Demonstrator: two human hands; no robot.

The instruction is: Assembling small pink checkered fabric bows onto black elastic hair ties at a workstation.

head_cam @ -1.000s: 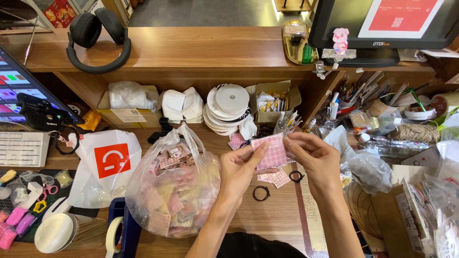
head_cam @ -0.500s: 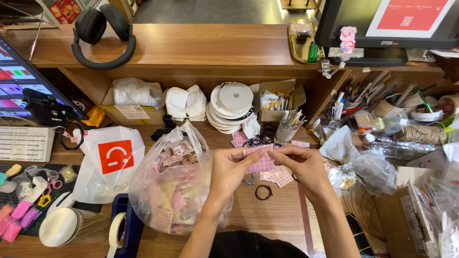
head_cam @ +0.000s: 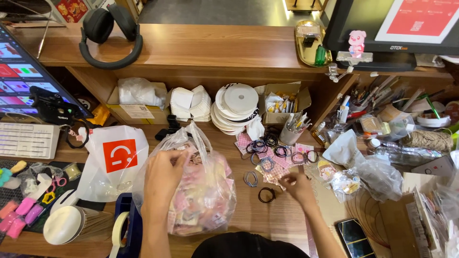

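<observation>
The left hand (head_cam: 165, 177) rests on the upper side of a clear plastic bag (head_cam: 201, 191) stuffed with pink packets, fingers pressed against the film in a loose grip. The bag sits on the wooden tabletop (head_cam: 248, 220) between a white bag (head_cam: 112, 160) and scattered hair ties (head_cam: 265, 165). The right hand (head_cam: 297, 185) pinches a small pink packet (head_cam: 277, 174) just beside a black hair tie (head_cam: 267, 194).

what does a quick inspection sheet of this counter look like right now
surface: brown wooden counter, crowded.
job's things: clear plastic bag of pink packets; black round hair tie; loose hair ties on pink cards.
clutter: white bag with red square, white tape rolls, black phone.
grippers: left hand on the bag; right hand fingers by the ties.
cables: nothing seen.
surroundings: black headphones on the shelf, screen.
</observation>
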